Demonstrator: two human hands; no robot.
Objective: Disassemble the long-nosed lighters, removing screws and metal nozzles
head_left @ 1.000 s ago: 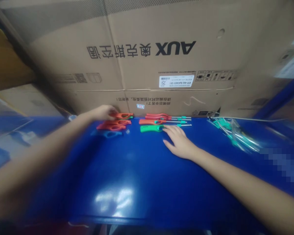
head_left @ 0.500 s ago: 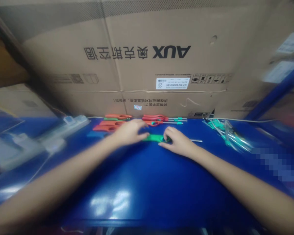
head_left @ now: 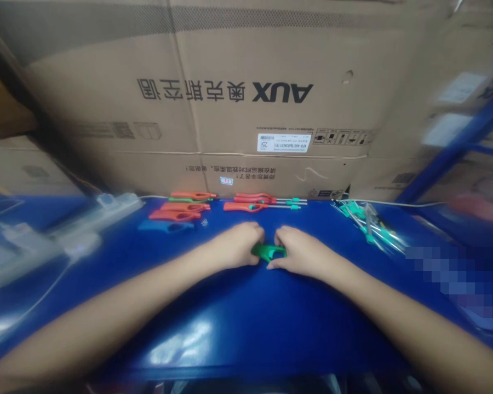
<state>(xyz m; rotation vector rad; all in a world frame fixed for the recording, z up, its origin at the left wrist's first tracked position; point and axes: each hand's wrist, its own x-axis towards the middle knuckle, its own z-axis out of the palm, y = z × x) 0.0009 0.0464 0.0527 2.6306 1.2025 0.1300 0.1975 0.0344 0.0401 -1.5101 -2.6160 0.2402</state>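
Note:
Both hands meet over the blue table around a green long-nosed lighter (head_left: 268, 251), seen from above. My left hand (head_left: 242, 244) is closed on the handle at its left end. My right hand (head_left: 298, 249) grips its right end, by the trigger opening, and hides whatever lies beyond. Behind my hands lie red and orange lighters (head_left: 241, 206) with metal rods and green tips. To their left are orange handles (head_left: 181, 210) without visible rods, a green one partly covered, and a blue handle (head_left: 160, 226).
A pile of metal rods with green parts (head_left: 370, 221) lies at the back right. White power strips (head_left: 119, 208) and cables occupy the left side. A large cardboard box (head_left: 225, 126) stands as a wall along the back of the blue table (head_left: 246, 328).
My left hand has moved right and closed on the green lighter's handle. Both hands and the lighter are nearer to me. The metal rod that stuck out past my right hand no longer shows.

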